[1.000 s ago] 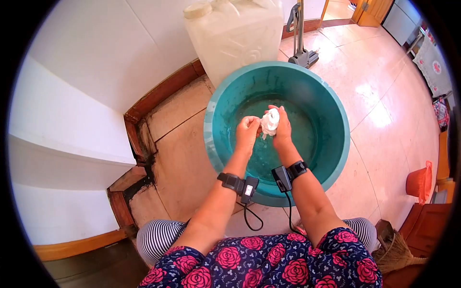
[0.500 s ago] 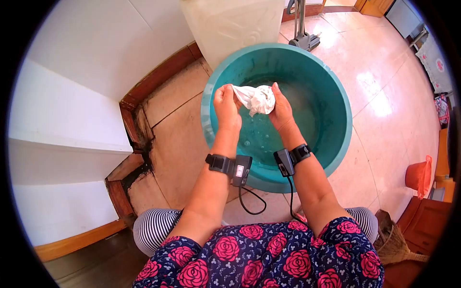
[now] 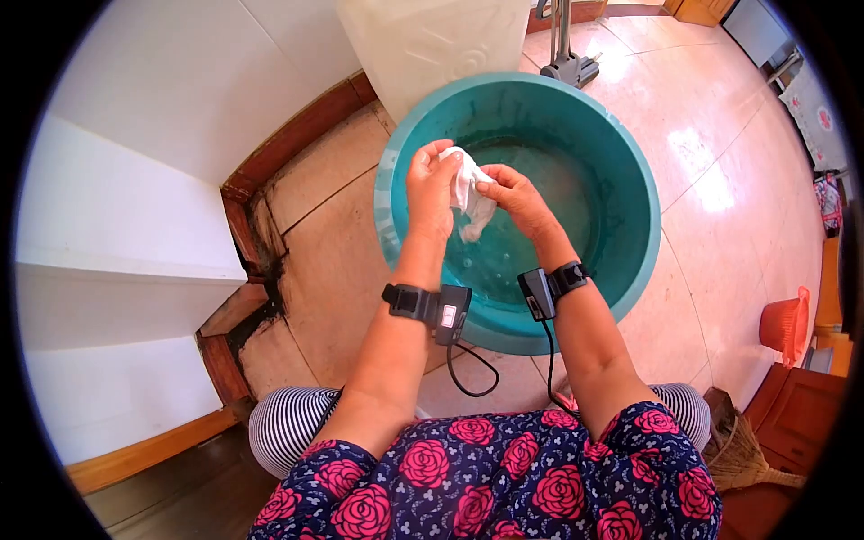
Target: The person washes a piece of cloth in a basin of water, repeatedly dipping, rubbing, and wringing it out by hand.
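A crumpled wet-looking white cloth (image 3: 474,200) hangs between my hands, over the round green tub (image 3: 636,252). My left hand (image 3: 430,191) pinches its upper left part between thumb and fingers. At the cloth's right edge, my right hand (image 3: 515,196) grips it with thumb and fingertips. The cloth's lower end dangles free above shallow water with a few bubbles in the tub. Both wrists wear black straps with small boxes and cables.
A large whitish plastic container (image 3: 432,54) stands behind the tub. Beside it is a grey upright floor tool (image 3: 569,68). An orange basket (image 3: 785,326) and a straw broom (image 3: 742,459) are at the right. A white wall (image 3: 126,198) rises on the left.
The bunched cloth has been loosened and now hangs down. My right hand has moved left, closer to my left hand, and turned to grip the cloth's edge. The tub appears higher in view.
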Action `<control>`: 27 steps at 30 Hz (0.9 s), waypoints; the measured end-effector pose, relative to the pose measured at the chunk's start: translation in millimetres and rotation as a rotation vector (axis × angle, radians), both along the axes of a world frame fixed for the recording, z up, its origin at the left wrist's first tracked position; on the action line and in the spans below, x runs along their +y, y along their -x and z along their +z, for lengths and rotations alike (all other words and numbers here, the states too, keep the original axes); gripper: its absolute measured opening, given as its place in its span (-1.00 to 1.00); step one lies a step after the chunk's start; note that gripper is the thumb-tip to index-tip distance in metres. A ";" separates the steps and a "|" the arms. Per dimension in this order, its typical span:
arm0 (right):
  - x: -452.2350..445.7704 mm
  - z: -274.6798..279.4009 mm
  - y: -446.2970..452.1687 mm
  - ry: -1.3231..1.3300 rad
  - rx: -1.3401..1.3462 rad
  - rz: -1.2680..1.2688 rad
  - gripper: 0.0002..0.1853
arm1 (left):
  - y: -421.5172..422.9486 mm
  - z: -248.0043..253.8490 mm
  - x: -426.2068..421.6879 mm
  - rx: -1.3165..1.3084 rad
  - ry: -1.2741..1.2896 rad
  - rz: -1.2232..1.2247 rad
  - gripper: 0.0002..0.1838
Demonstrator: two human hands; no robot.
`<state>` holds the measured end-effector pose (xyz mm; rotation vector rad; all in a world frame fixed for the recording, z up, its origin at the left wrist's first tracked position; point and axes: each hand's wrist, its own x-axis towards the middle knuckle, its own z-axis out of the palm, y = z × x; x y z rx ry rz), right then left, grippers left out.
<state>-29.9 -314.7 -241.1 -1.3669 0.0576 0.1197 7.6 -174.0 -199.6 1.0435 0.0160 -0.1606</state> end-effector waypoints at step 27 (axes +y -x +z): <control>-37.6 30.3 -15.9 -0.634 -0.198 -0.231 -0.91 | -7.6 25.5 20.8 0.118 0.328 -0.183 -0.68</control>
